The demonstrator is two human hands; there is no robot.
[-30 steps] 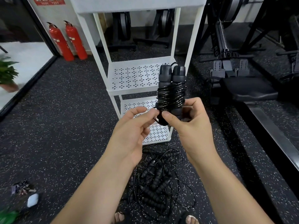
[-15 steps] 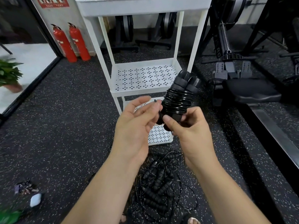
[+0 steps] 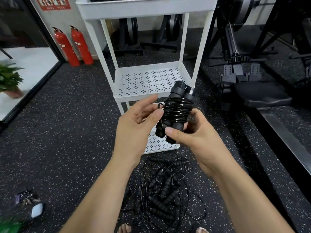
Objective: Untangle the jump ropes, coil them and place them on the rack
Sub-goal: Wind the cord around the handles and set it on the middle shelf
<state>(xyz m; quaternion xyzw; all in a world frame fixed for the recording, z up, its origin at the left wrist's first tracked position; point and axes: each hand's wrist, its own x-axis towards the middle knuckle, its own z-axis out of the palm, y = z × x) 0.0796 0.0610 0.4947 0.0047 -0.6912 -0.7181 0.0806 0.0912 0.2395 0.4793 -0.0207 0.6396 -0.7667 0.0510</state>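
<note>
Behind: rack (image 3: 146, 10), top edge cropped

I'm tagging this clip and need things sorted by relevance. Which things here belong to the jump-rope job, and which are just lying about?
Job:
- coiled jump rope, gripped by the right hand, with the left hand touching it
- tangled ropes on the floor
- white rack

Lying about:
- two fire extinguishers
- potted plant
- rowing machine
- small white object on the floor
</note>
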